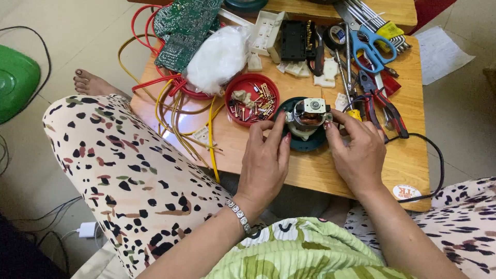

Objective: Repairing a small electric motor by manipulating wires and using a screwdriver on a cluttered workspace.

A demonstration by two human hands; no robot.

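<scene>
Both hands, the left hand point(266, 157) at nine o'clock and the right hand point(356, 152) at three, gripped the small motor point(308, 118) on its dark round base point(305, 142), seemingly mid-fitting; steady alignment seemed needed next.

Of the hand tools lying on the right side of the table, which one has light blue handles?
The scissors, near the table's far right corner. Their looped handles are light blue, while the pliers closer to the right hand have red and black handles.
</scene>
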